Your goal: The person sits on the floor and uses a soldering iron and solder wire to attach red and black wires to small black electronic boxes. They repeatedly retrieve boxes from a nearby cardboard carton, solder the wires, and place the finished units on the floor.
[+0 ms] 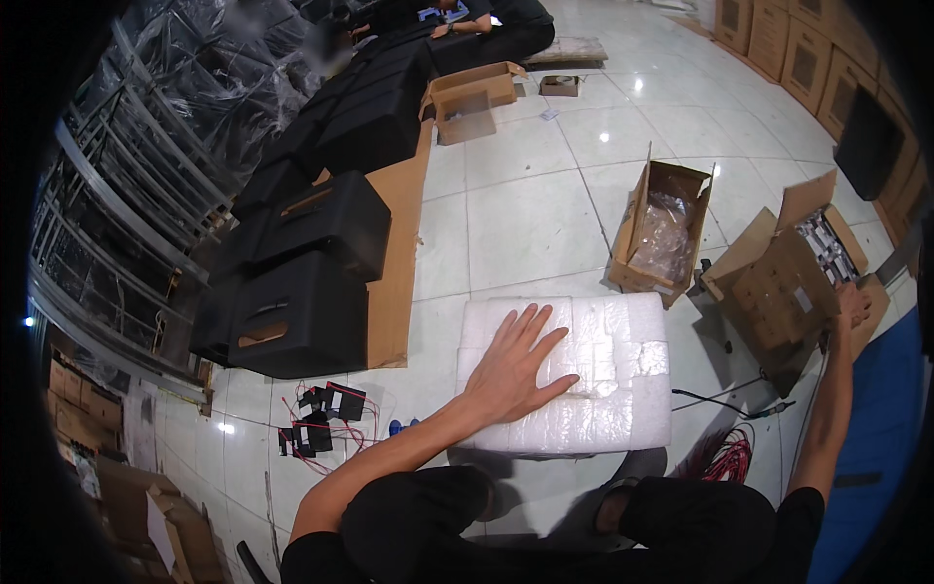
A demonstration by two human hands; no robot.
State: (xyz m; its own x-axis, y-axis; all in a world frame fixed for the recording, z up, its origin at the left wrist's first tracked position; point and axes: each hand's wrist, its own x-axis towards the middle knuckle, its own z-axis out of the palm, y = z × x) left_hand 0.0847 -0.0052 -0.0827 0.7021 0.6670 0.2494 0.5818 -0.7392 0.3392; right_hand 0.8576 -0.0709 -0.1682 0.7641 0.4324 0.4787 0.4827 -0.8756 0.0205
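My left hand [525, 365] lies flat with fingers spread on top of a white foam block [637, 384] under shiny clear wrap. The block sits in front of my knees. At far right my right arm stretches out, and my right hand [853, 306] rests by the edge of an open cardboard box [773, 292]. Its fingers look loosely extended, small in the picture, with nothing visible in them. Just beyond that hand, small packed grey-white items [825, 245] fill the box's opening.
A narrow open carton [662, 229] holding clear plastic stands beyond the foam block. Black speaker-like cabinets [302, 316] line the left on cardboard. Black battery-like blocks with red wires [316, 419] and a red cable bundle [728, 456] lie on the floor. Another person [501, 29] crouches far back.
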